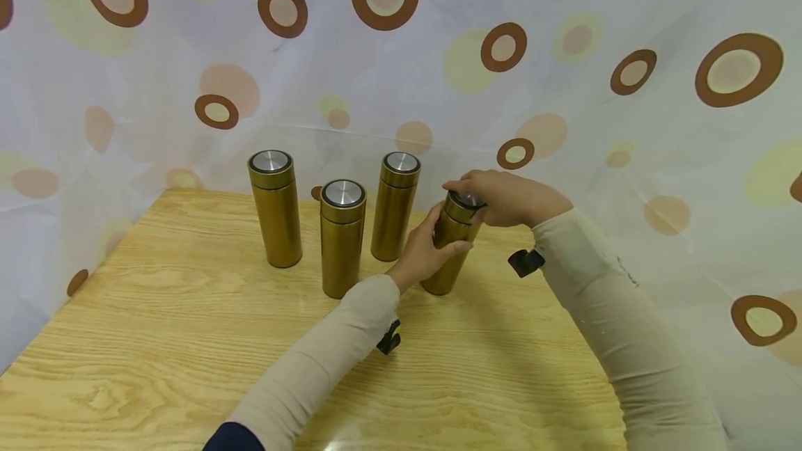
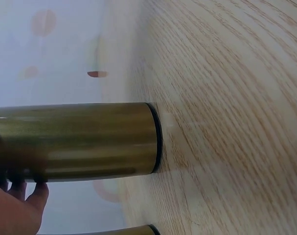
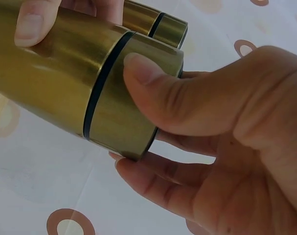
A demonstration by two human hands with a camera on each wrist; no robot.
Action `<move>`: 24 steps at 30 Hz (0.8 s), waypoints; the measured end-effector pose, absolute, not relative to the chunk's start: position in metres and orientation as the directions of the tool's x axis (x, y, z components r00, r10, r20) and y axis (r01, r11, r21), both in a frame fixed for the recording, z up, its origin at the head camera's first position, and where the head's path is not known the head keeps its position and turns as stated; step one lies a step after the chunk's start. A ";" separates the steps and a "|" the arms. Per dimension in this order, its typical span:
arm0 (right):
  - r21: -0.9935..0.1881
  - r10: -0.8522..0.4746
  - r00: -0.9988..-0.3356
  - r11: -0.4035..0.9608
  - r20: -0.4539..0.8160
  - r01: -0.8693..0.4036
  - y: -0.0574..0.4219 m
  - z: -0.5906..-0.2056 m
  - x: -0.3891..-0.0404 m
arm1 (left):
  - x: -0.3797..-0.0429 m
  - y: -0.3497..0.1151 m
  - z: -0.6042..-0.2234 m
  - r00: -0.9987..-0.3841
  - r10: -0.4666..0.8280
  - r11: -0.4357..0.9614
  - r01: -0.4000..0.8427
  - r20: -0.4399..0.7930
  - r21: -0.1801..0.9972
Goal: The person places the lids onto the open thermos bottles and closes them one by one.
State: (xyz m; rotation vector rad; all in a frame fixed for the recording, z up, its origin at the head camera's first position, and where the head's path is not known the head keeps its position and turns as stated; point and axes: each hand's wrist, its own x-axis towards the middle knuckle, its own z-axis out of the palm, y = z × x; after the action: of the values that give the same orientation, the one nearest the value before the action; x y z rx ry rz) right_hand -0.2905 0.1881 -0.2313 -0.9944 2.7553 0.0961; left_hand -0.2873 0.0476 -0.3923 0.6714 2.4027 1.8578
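A gold thermos flask (image 1: pixel 445 266) stands on the wooden table at the right of the group. My left hand (image 1: pixel 425 250) grips its body below the lid, thumb across the front. The fingers of my right hand (image 1: pixel 510 198) are curled round its gold lid (image 1: pixel 461 211), thumb on one side and fingers on the other. In the right wrist view a dark ring separates the lid (image 3: pixel 133 98) from the body (image 3: pixel 55 73). The left wrist view shows the flask's base (image 2: pixel 155 139) at the tabletop.
Several more gold flasks stand upright to the left: one at far left (image 1: pixel 276 218), one in front (image 1: pixel 342 249), one behind (image 1: pixel 395 211). The wooden table (image 1: pixel 188 339) reaches back to a white patterned curtain (image 1: pixel 338 75).
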 end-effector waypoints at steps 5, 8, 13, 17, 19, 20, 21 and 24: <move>-0.006 -0.610 -0.759 0.780 -0.228 -0.626 0.188 -0.231 -0.290 | -0.287 0.049 -0.392 -0.906 0.355 0.197 0.312 0.229 0.929; -0.018 -0.605 -0.762 0.786 -0.230 -0.618 0.188 -0.231 -0.289 | -0.287 0.049 -0.392 -0.909 0.353 0.203 0.307 0.223 0.930; -0.034 -0.601 -0.766 0.791 -0.229 -0.611 0.188 -0.231 -0.288 | -0.287 0.049 -0.392 -0.907 0.355 0.202 0.313 0.229 0.928; -0.046 -0.603 -0.765 0.791 -0.225 -0.610 0.189 -0.231 -0.287 | -0.286 0.048 -0.391 -0.907 0.358 0.195 0.303 0.220 0.933; -0.058 -0.606 -0.765 0.790 -0.218 -0.610 0.190 -0.233 -0.288 | -0.285 0.048 -0.391 -0.910 0.358 0.195 0.292 0.209 0.936; -0.066 -0.608 -0.764 0.790 -0.215 -0.610 0.191 -0.233 -0.288 | -0.285 0.047 -0.391 -0.912 0.357 0.196 0.286 0.204 0.938; -0.074 -0.612 -0.762 0.788 -0.213 -0.612 0.191 -0.234 -0.288 | -0.286 0.047 -0.390 -0.913 0.356 0.195 0.281 0.200 0.940; -0.100 -0.623 -0.756 0.781 -0.202 -0.616 0.193 -0.238 -0.289 | -0.287 0.045 -0.390 -0.913 0.358 0.202 0.279 0.194 0.939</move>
State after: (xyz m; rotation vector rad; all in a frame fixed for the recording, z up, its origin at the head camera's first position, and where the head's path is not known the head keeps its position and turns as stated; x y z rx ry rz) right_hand -0.2894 0.1929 -0.2384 -0.9701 2.7489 -0.0403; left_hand -0.2869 0.0451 -0.3896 0.6326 2.3828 1.8378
